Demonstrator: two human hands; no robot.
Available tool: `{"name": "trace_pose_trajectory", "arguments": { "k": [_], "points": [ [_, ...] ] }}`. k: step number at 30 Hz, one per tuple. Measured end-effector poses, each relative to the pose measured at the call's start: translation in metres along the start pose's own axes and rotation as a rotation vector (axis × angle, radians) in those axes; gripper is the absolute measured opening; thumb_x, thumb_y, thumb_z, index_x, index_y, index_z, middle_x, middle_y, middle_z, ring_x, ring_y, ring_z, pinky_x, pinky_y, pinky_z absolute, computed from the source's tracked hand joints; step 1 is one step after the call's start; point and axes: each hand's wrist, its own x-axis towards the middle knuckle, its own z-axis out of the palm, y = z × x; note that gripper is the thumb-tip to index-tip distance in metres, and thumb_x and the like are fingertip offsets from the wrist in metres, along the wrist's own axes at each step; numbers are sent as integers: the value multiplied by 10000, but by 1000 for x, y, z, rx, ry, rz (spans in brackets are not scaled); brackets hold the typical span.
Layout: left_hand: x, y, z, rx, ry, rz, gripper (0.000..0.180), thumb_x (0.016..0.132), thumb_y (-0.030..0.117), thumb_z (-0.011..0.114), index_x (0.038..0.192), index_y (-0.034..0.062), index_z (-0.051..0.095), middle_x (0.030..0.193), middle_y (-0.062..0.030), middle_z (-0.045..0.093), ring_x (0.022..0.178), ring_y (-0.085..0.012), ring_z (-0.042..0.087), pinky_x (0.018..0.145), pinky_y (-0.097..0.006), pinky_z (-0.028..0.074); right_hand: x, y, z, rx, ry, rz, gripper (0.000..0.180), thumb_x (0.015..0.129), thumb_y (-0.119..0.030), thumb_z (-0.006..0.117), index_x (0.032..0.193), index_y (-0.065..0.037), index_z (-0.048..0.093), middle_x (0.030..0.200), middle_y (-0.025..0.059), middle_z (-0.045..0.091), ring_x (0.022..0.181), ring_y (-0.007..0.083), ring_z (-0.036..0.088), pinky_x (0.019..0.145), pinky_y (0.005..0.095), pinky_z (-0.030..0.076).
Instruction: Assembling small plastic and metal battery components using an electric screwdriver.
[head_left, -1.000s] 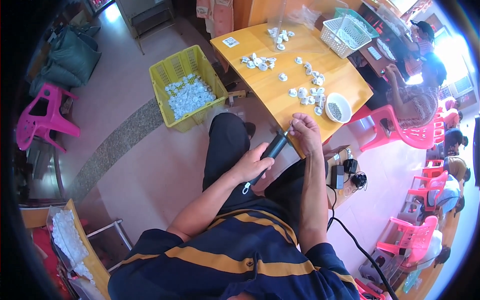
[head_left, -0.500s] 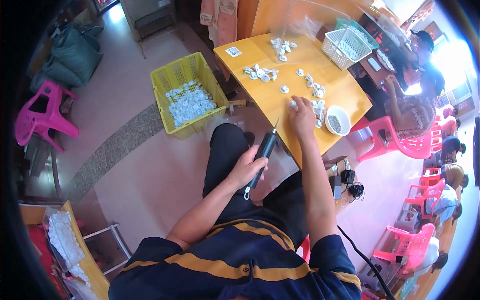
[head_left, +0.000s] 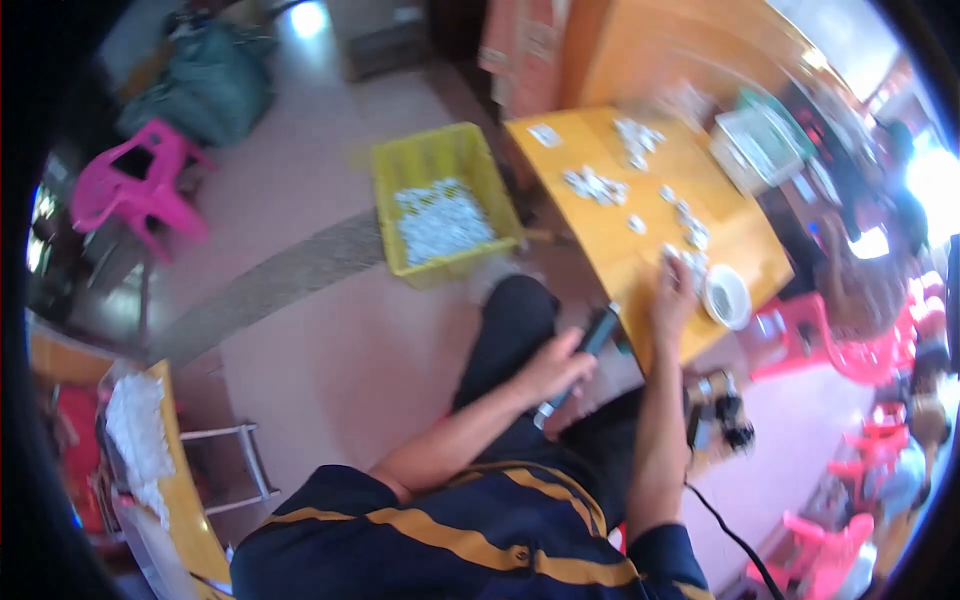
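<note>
In my left hand (head_left: 556, 366) is a black electric screwdriver (head_left: 602, 328), fingers wrapped round its body, its upper end tilted toward the table's near edge. My right hand (head_left: 673, 300) is over the yellow wooden table (head_left: 590, 235), its fingertips closed on a small white plastic part (head_left: 668, 251). Motion blur hides the finer shape of that part. Beside this hand is a white bowl (head_left: 736, 321) holding small grey pieces. More white plastic parts (head_left: 596, 187) lie in loose groups farther back on the table.
A yellow plastic crate (head_left: 430, 160) full of white parts stands on the floor left of the table. White baskets (head_left: 740, 172) sit at its far right. Left are a pink stool (head_left: 140, 188) and dark sacks (head_left: 215, 85). A person (head_left: 850, 250) sits at the right.
The view has swung, so the whole scene sits farther right and lower, and is blurred. The left hand still holds the screwdriver; the right hand remains among the white parts, fingertips pinched.
</note>
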Motion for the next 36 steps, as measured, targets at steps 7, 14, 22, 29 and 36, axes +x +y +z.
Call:
{"name": "trace_pose_trajectory", "arguments": {
  "k": [7, 14, 22, 29, 36],
  "points": [
    [-9, 4, 15, 63, -27, 6, 180, 950, 200, 578, 1033, 62, 498, 774, -40, 586, 564, -125, 581, 523, -292, 505, -2, 38, -43, 1027, 112, 635, 328, 1041, -339, 542, 1290, -144, 626, 1094, 6, 690, 810, 96, 640, 530, 180, 406],
    [-12, 5, 16, 50, -82, -46, 187, 967, 195, 574, 1080, 65, 501, 820, -49, 611, 599, -121, 612, 553, -267, 512, -18, 34, -53, 1167, -10, 676, 446, 1029, -126, 516, 1458, -45, 425, 1191, 97, 653, 890, 153, 654, 654, 205, 517],
    [-5, 2, 6, 89, -92, 19, 283, 961, 171, 597, 1192, 31, 514, 826, -53, 609, 600, -132, 622, 561, -274, 519, -33, 6, -33, 703, -44, 400, 220, 963, 3, 573, 1176, -49, 587, 1042, 60, 623, 877, 131, 652, 704, 231, 515],
    [-8, 6, 18, 155, -121, -23, 338, 945, 176, 583, 1232, 13, 509, 825, -56, 614, 601, -137, 623, 571, -280, 523, -48, -16, -44, 706, -82, 526, 222, 1027, -46, 520, 1246, -62, 491, 1102, 102, 649, 872, 132, 645, 707, 238, 524],
    [-11, 7, 19, 122, -178, -76, 289, 965, 152, 569, 1212, 21, 500, 847, -64, 618, 618, -136, 634, 588, -265, 526, -56, -10, -48, 615, -284, 474, 150, 1033, -76, 522, 1169, -42, 574, 1038, 89, 668, 812, 98, 607, 664, 203, 457]
  ]
}}
